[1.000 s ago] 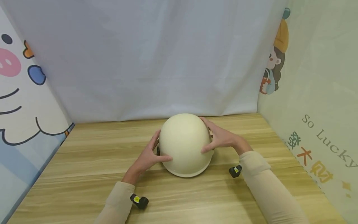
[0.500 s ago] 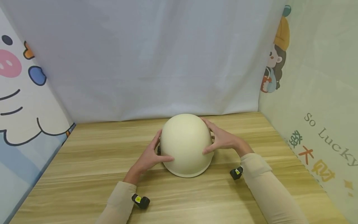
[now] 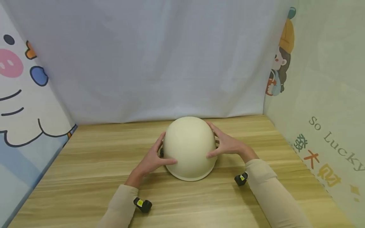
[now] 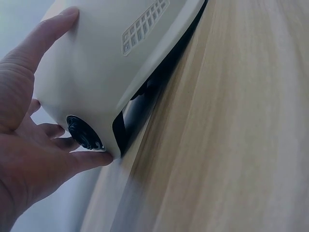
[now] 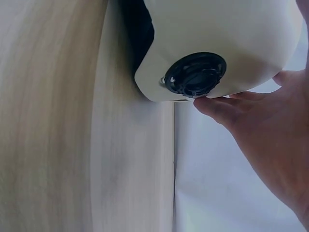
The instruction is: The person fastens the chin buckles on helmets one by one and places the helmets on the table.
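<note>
A cream, dome-shaped helmet rests on the wooden table, its crown up. My left hand grips its left side, the thumb lying across the front of the shell and the fingers round the side. Opposite it, my right hand holds the right side in the same way. In the left wrist view a vent grille shows near the rim, and a black round pivot sits by my fingers. The right wrist view shows a matching black pivot close above a fingertip. The helmet's inside is mostly hidden.
The wood-grain table runs back to a pale grey curtain. Printed cloth walls stand on both sides, a cartoon one at left and a lettered one at right. Small black cameras are worn at both wrists.
</note>
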`<state>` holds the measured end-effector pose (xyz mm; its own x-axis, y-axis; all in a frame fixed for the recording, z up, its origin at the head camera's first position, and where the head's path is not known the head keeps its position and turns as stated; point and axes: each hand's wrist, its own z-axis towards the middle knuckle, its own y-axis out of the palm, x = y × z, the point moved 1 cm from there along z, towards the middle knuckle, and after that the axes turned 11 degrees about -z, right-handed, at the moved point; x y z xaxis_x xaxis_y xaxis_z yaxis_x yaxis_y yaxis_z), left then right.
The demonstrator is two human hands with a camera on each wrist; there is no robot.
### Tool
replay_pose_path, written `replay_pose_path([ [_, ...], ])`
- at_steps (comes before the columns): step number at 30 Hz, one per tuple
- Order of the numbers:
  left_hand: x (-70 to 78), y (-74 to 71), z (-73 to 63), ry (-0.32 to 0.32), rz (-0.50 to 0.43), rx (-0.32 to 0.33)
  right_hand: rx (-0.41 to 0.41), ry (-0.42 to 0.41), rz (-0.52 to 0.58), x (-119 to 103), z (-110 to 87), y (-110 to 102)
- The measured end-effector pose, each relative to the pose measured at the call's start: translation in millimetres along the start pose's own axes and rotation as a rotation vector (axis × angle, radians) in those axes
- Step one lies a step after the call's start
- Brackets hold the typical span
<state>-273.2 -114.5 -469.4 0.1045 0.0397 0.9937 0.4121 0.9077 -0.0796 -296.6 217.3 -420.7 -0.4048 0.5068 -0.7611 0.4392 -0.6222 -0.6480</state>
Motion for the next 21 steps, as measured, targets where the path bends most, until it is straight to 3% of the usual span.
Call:
replay_pose_path([
  [11, 3.7, -2.9, -1.3, -0.024, 0.01, 0.007, 0.005, 0.009, -0.022, -1, -0.8, -1],
  [21, 9.7, -15.2, 1.8, 0.045, 0.005, 0.065, 0.078, 0.082, -0.102, 1, -9.0, -1],
])
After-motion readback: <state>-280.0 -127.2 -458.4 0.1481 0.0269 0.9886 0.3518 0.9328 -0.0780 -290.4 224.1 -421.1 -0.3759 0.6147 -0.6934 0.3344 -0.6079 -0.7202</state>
